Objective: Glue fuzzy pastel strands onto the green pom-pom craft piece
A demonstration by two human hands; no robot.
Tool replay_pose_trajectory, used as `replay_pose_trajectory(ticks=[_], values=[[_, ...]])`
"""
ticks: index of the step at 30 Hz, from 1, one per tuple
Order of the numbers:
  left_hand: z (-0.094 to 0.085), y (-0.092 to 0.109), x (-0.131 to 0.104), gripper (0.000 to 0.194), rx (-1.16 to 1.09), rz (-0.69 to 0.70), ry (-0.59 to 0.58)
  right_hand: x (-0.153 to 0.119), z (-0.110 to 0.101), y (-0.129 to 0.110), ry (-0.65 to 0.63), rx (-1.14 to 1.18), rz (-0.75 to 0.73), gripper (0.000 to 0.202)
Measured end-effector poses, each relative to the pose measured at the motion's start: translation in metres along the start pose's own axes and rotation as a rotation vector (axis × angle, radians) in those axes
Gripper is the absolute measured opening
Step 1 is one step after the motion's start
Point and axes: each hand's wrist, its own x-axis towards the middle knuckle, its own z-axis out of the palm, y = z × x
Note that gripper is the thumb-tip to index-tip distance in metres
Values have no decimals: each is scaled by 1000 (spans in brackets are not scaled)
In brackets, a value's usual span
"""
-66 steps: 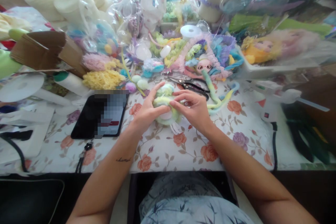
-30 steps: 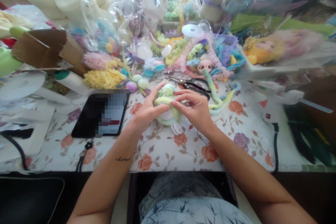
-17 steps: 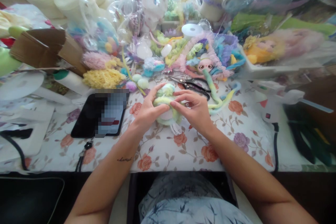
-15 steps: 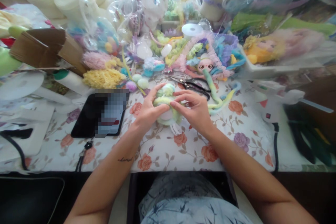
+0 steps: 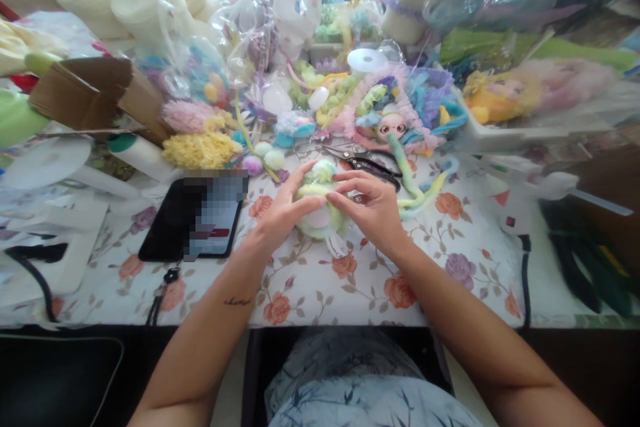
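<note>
Both hands meet over a fuzzy pale green and yellow chenille piece (image 5: 321, 174) at the middle of the table. A smooth white rounded part (image 5: 319, 219) shows on its near side. My left hand (image 5: 281, 211) grips it from the left, thumb along the front and fingers behind. From the right, the thumb and fingertips of my right hand (image 5: 373, 208) pinch the upper front of the same piece. Just beyond my right hand lie black-handled scissors (image 5: 373, 165). A green and yellow chenille strand (image 5: 424, 198) lies to the right, and a small white tag-like strip (image 5: 336, 245) sits below the piece.
A phone (image 5: 195, 217) lies left on the flowered tablecloth (image 5: 310, 293). At the back are a doll face (image 5: 392, 125), pompoms (image 5: 273, 159), yellow fluffy yarn (image 5: 200, 150), a cardboard box (image 5: 80, 93) and plastic bags. A white glue gun (image 5: 517, 210) stands at right.
The whole view has shifted slightly. Both hands keep nearly the same grip on the chenille piece, with only small finger movement.
</note>
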Motion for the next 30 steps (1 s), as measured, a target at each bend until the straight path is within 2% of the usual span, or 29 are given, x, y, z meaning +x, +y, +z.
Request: replay_pose_trajectory(ticks=[3, 13, 17, 24, 30], values=[[2, 2, 0, 83, 62, 32, 31, 0, 0, 0, -7, -4, 1, 12], [3, 5, -2, 72, 6, 11, 71, -1, 0, -1, 1, 4, -3, 12], [8, 2, -1, 75, -50, 44, 102, -1, 1, -1, -7, -10, -13, 12], [12, 0, -2, 80, -97, -3, 116, 0, 1, 0, 5, 11, -10, 12], [7, -6, 3, 58, -213, -22, 23, 1, -1, 1, 12, 11, 27, 13]])
